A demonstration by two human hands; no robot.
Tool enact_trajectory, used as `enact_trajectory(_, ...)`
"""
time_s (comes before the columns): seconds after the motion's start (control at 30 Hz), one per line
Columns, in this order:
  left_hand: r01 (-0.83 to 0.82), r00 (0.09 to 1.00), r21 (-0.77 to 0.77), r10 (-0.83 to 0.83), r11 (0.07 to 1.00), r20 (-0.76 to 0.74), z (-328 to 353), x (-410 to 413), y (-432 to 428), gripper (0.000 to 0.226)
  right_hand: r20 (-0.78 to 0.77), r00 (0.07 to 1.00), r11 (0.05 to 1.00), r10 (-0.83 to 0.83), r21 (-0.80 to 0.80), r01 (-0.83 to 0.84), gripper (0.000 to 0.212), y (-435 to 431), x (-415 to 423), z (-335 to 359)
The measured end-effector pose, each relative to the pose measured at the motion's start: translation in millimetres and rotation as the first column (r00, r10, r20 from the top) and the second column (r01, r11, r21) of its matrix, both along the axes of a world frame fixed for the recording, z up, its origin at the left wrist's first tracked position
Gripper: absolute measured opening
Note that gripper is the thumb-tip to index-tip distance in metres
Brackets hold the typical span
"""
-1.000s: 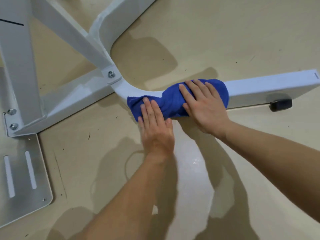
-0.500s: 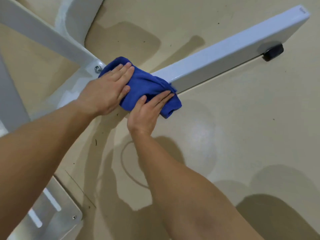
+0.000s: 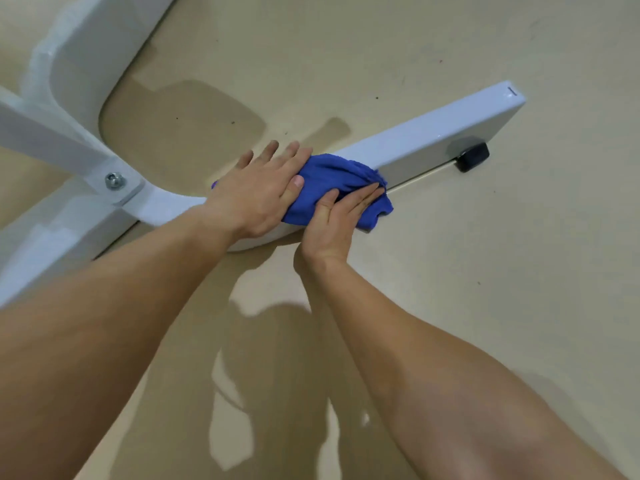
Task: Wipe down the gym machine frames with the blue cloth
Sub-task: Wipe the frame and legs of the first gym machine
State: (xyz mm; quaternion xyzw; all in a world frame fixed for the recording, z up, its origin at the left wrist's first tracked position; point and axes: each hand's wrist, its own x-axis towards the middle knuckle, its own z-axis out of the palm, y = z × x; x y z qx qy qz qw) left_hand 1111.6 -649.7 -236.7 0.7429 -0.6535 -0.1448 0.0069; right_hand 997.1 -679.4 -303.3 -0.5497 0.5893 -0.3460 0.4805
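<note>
While the left hand [image 3: 263,194] lay flat, fingers slightly spread, on the bunched blue cloth [image 3: 332,174], the right hand [image 3: 332,223] pressed straight, closed fingers against its near side, the cloth draped over a glossy white box-section frame bar [image 3: 433,140] with a black rubber foot [image 3: 472,156].

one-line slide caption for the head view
Left hand and right hand press the blue cloth onto a white frame bar on the beige floor.

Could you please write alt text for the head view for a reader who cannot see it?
A left hand, flat on top, and a right hand, against the near side, press a blue cloth onto a white frame bar just above a beige floor. A black foot sits under the bar's far end.
</note>
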Motion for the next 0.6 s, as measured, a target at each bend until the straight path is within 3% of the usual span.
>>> enact_trajectory(0.23, 0.057, 0.998, -0.035, -0.057, 0.998, -0.014, -2, -54, -79, 0.057, -0.051, 0.998, 0.999, 0.029, 0.028, -0.028, 0.072, -90, -62, 6)
enact_trajectory(0.47, 0.113, 0.990, -0.013, -0.111, 0.994, 0.082, -3, -47, -51, 0.060, -0.075, 0.985, 0.986, 0.157, 0.070, -0.152, 0.072, -61, -56, 12)
enact_trajectory(0.6, 0.071, 0.992, -0.039, -0.067, 0.997, 0.104, -4, -56, -55, 0.059, -0.063, 0.989, 0.990, 0.132, 0.059, -0.128, 0.074, -73, -62, 17)
